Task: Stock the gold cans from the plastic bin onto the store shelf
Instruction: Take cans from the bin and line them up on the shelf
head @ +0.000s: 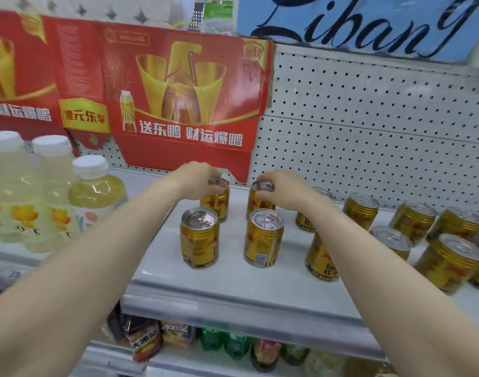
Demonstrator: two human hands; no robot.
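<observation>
Placing step right now: the left hand (197, 180) and right hand (280, 190) each have fingers clamped over the top of a gold can (216, 201), both cans standing at the back of the shelf (233, 284). Next she probably just lets go and heads back to the bin, which isn't in view.

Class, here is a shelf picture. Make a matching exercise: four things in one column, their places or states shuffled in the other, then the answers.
1 left hand
2 right hand
3 white-capped bottles
4 red cardboard

a stand at far left
b hangs on the pegboard
c grips leftmost rear can
d grips second rear can

Pairs: 1-c, 2-d, 3-a, 4-b
</observation>
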